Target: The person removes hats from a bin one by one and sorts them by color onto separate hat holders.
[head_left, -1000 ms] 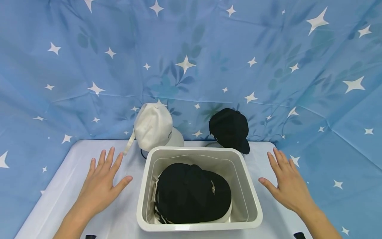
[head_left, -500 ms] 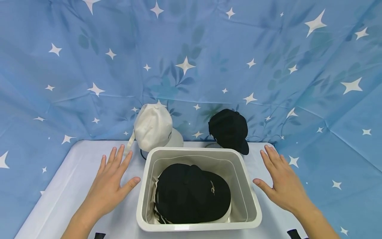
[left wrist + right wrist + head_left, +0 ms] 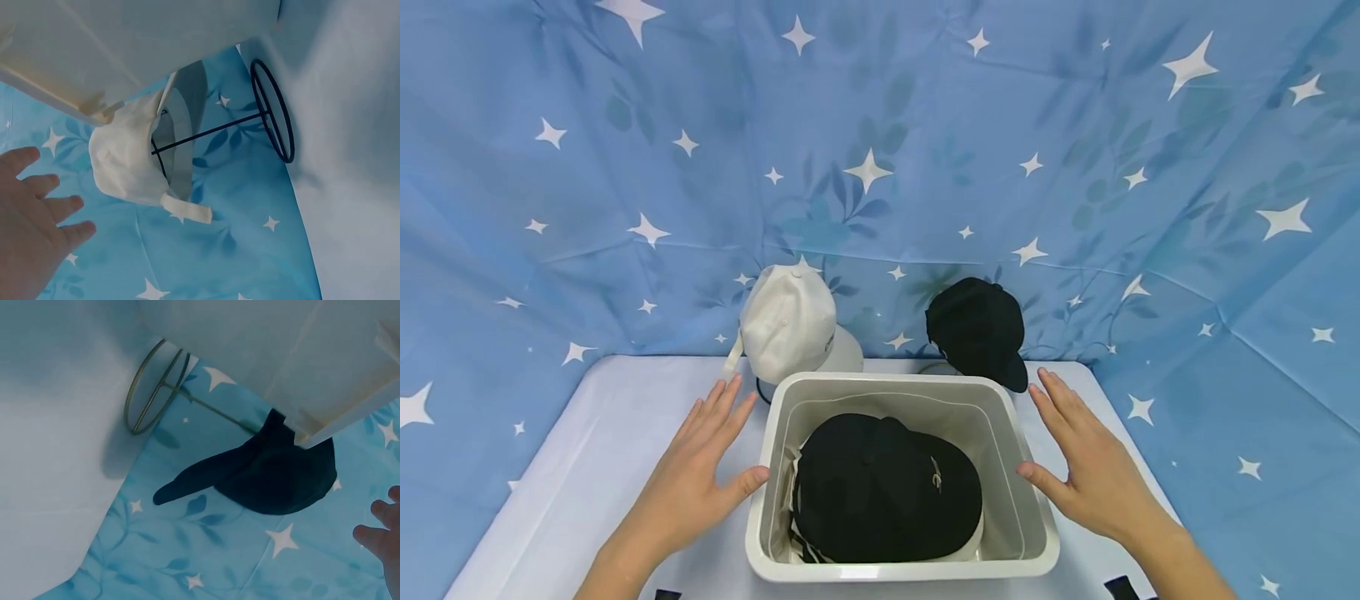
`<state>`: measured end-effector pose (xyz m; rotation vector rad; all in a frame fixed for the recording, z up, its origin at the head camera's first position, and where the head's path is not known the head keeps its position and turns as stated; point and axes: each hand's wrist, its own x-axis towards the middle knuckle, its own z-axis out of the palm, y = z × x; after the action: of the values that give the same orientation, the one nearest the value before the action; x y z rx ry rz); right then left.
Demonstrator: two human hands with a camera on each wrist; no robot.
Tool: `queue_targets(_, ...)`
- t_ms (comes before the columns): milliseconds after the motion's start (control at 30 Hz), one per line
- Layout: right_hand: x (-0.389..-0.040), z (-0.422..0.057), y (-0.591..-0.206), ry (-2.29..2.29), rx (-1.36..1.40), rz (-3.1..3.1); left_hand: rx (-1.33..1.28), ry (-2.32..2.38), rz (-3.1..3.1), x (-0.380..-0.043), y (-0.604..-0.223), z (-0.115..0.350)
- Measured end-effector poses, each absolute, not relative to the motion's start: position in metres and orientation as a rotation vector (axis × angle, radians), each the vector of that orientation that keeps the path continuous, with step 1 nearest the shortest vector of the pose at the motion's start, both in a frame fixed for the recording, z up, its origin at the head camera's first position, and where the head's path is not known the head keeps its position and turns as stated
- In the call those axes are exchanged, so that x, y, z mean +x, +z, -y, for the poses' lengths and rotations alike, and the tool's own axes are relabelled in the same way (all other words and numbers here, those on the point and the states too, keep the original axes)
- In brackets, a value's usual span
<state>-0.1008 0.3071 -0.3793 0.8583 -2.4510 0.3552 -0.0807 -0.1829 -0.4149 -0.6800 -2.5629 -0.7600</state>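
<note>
1. Head view: a pale gold emblem (image 3: 936, 475), script-like and too small to read, sits on the black cap (image 3: 868, 492) inside the grey bin (image 3: 902, 572) at the lower centre of the frame.
2. Dark lettering (image 3: 830, 342) shows on the front of the white cap (image 3: 786, 321), left of centre behind the bin; it turns away from the camera and cannot be read.
3. The second black cap (image 3: 977, 329), right of centre, bears a pale mark at its lower left edge, too small to make out.
4. The left hand (image 3: 688, 479), left of the bin, has its fingers straight and apart; whether its thumb touches the rim I cannot tell.
5. The right hand (image 3: 1093, 475), at the bin's right side, is likewise spread, its thumb overlapping the rim in the frame; contact is unclear.
6. Pale material (image 3: 972, 540) shows under the binned cap, mostly hidden.
7. In the left wrist view, a black wire stand (image 3: 272, 112) holds the white cap; that hand is cut off at the left edge.
8. In the right wrist view, a thin metal stand (image 3: 156, 387) rises from the table (image 3: 56, 506); the bin hides part of the cap.
</note>
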Motion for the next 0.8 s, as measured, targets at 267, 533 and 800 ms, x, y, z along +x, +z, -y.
queue_targets(267, -0.102, -0.292, -0.377, 0.376, 0.894, 2.473, -0.738, -0.825, 2.505, -0.076, -0.422, 0.178)
queue_targets(533, -0.102, -0.276, -0.376, 0.416, 0.981, 2.445, -0.870, -0.843, 2.393, -0.075, -0.429, 0.175)
queue_targets(800, -0.100, -0.266, -0.377, 0.371, 0.998, 2.486, -0.895, -0.879, 2.417, -0.075, -0.438, 0.173)
